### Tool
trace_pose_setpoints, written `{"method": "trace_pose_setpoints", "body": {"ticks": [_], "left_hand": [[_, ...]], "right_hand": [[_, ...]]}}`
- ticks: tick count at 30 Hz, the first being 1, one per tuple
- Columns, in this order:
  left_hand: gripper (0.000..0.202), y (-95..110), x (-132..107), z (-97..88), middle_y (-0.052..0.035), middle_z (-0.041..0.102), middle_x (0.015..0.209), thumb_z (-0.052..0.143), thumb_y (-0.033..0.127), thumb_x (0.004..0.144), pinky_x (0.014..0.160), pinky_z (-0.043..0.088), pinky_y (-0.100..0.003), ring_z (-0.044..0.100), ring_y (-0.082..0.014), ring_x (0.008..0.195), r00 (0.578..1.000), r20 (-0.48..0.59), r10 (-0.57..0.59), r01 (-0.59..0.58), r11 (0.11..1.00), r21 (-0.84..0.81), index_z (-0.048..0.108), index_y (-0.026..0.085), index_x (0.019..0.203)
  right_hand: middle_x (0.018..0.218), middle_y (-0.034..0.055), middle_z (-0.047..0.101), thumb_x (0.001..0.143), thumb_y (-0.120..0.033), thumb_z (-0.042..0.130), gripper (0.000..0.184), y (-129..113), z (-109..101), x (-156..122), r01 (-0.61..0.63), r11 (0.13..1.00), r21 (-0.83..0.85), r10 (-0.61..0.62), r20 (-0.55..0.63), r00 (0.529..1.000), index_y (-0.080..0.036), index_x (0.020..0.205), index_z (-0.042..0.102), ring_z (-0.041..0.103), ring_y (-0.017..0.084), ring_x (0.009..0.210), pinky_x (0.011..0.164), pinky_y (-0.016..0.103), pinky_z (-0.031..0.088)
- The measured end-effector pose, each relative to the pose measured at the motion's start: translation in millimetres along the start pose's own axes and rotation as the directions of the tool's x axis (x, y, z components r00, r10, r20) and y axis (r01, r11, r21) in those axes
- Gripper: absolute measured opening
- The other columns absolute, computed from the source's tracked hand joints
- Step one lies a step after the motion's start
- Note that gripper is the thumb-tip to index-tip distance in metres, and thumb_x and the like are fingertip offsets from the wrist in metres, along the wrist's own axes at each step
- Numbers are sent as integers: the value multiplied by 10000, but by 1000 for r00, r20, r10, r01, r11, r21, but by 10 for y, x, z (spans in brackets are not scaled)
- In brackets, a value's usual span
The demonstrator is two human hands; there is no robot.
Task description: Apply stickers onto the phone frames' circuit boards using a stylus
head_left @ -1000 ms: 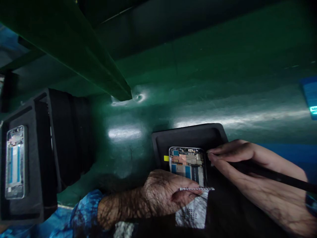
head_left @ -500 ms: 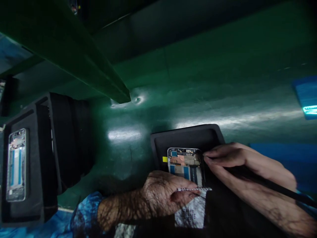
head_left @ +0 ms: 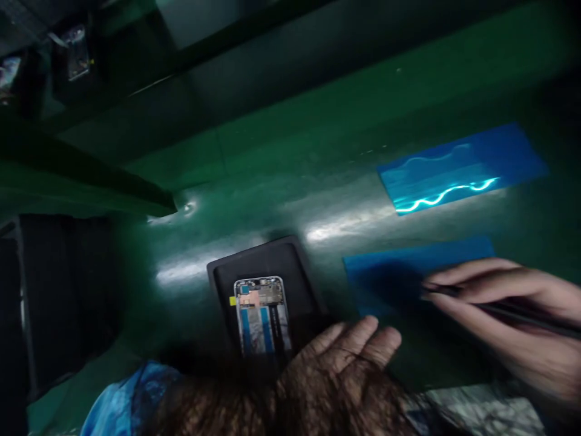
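An opened phone frame [head_left: 260,312] with exposed boards lies in a black foam tray [head_left: 222,284] on the green bench. My left hand [head_left: 345,369] lies low in the middle, just right of the tray's near end, fingers together and stretched out, holding nothing that I can see. My right hand [head_left: 503,315] is at the right, pinched on a thin dark stick tool [head_left: 521,312]. The tool's tip hovers over a blue sheet [head_left: 385,278], apart from the phone.
A second, glossy blue sheet [head_left: 458,166] lies farther back on the right. Dark foam trays [head_left: 54,303] are stacked at the left edge. A green beam [head_left: 91,181] slants across the upper left. Another phone part [head_left: 77,51] sits far back left.
The view swung right and up. My right hand with the tool left the phone's top edge and moved right over the blue sheet. My left hand came off the phone's lower end.
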State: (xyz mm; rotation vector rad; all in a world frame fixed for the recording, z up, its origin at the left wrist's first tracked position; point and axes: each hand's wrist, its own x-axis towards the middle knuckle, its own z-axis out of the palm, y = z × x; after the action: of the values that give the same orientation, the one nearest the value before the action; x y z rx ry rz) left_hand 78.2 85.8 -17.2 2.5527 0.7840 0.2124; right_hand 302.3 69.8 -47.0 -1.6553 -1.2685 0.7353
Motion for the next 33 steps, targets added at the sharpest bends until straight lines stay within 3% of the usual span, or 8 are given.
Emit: {"method": "trace_pose_setpoints", "body": {"ticks": [3,5,8,11,14,20,27,33], "left_hand": [[107,73,327,98,22,502,1268,500,296,827,970,522,-258,493,-155,1193,999,47,-3,-4,989,151,568,221,791],[130,71,443,188,-12,515,1256,548,301,791,952,541,-288,496,-184,1185,999,44,-28,20,985,169,547,204,706],[145,36,478,326,-36,521,1248,575,287,770,921,563,-305,508,-201,1169,997,42,-61,53,982,179,525,195,670],[154,-2,464,396,-24,523,1247,472,243,819,909,564,-284,520,-182,1157,998,30,-61,54,980,192,546,182,699],[261,-31,486,383,-2,561,1208,328,185,843,869,579,-242,562,-152,1112,999,41,-31,21,973,230,585,167,798],[218,-71,535,316,7,603,1154,381,183,784,771,622,-219,622,-171,1026,996,87,19,-44,955,294,598,198,762],[324,-53,558,310,17,594,1154,277,142,821,795,597,-212,605,-142,1042,996,89,28,-55,949,312,595,177,863],[287,-70,535,308,0,581,1173,316,145,813,811,588,-230,600,-161,1046,995,95,24,-51,955,294,599,175,850]], "right_hand": [[785,-15,768,735,-134,787,203,118,49,56,48,998,31,-50,54,997,-317,717,700,761,142,737,724,215,612],[759,-18,771,782,-164,765,173,167,67,99,58,997,46,-61,83,995,-309,714,699,772,137,731,714,189,613],[728,-11,773,810,-174,727,181,228,54,157,75,994,76,-82,98,992,-295,687,676,772,138,687,671,174,615],[725,-3,770,780,-105,723,214,280,27,189,109,990,86,-119,118,986,-280,672,663,766,138,655,658,170,612],[727,5,768,730,-44,737,245,308,13,188,138,987,82,-150,171,974,-277,693,671,771,160,647,635,188,618],[770,-3,748,789,-84,707,238,323,3,142,118,992,46,-125,186,975,-296,729,616,768,163,678,639,205,618],[804,-24,738,806,-126,664,219,402,-6,43,57,998,19,-60,209,976,-335,770,611,766,181,700,647,259,624],[807,-56,730,797,-145,651,208,386,11,34,26,1000,13,-28,213,977,-341,757,595,758,156,720,655,250,604]]}}
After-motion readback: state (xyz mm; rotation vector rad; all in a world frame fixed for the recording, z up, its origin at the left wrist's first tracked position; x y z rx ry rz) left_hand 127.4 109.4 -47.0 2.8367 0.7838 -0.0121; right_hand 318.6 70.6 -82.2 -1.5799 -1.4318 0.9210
